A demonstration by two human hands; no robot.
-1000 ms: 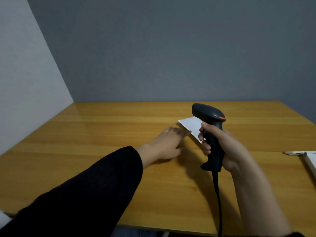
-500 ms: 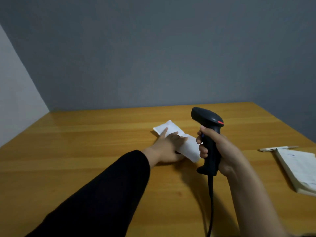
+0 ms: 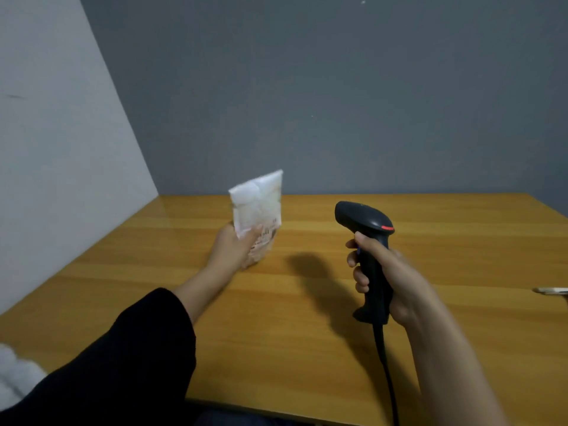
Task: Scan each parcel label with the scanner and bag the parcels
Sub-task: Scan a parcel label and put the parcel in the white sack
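My left hand [image 3: 235, 250] grips a small white parcel [image 3: 257, 202] by its lower end and holds it upright above the wooden table [image 3: 276, 302]. Printed label text shows near my fingers, blurred. My right hand [image 3: 387, 281] is wrapped around the handle of a black barcode scanner [image 3: 364, 222] with a red stripe on its head. The scanner stands upright to the right of the parcel, a hand's width apart, its cable [image 3: 385, 373] hanging down toward me.
A pale flat object [image 3: 551, 291] pokes in at the table's right edge. A grey wall stands behind the table and a white wall on the left. Something white and fluffy [image 3: 15, 373] sits at the lower left corner.
My left hand has picked the white parcel up off the table and raised it upright. The scanner has stayed in my right hand. The view has swung left, hiding the pad at the right.
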